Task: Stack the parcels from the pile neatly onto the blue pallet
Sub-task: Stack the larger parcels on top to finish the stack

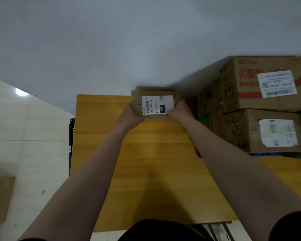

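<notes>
A small brown cardboard parcel [155,100] with a white label reading 102 is at the far edge of the yellow wooden table [146,162]. My left hand [131,115] grips its left side and my right hand [178,110] grips its right side. To the right, large cardboard boxes are stacked: one with red print and a white label [268,84] and a nearer one with a torn label [271,131]. A strip of the blue pallet [261,154] shows under them.
A grey wall rises behind the table. Pale tiled floor [24,136] lies to the left, with another cardboard box [0,202] at the lower left edge. A dark narrow object [70,141] stands against the table's left side.
</notes>
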